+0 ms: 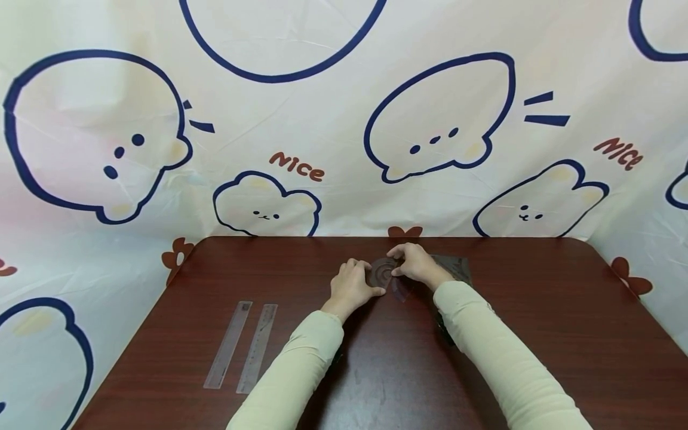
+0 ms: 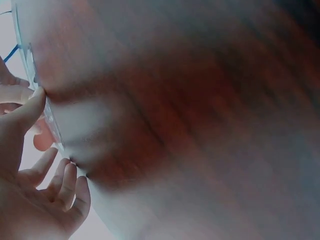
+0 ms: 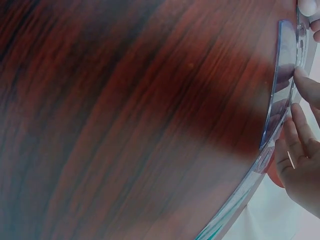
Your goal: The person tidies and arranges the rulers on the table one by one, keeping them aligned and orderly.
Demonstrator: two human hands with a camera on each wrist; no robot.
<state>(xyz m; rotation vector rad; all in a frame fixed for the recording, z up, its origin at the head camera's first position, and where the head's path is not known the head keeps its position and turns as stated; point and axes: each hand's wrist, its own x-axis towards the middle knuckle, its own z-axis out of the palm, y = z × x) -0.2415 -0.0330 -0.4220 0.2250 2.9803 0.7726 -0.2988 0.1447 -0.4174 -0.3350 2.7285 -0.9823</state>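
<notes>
A round clear template (image 1: 381,273) with ring-shaped markings lies at the far middle of the table, between both hands. My left hand (image 1: 350,285) is at its left side, fingers loosely spread, its fingertips at the upper left edge and the thumb near the lower edge. From the right, my right hand (image 1: 416,264) holds the template's edge between thumb and fingers. Just below lies a clear curved piece (image 1: 400,291), like a protractor. Its bluish edge shows in the right wrist view as a curved clear piece (image 3: 281,75), close to the right fingertips.
Two clear rulers, a left one (image 1: 228,345) and a right one (image 1: 258,348), lie side by side on the left of the brown table (image 1: 376,382). A dark see-through sheet (image 1: 455,267) is partly behind the right forearm. A printed curtain (image 1: 344,119) hangs behind.
</notes>
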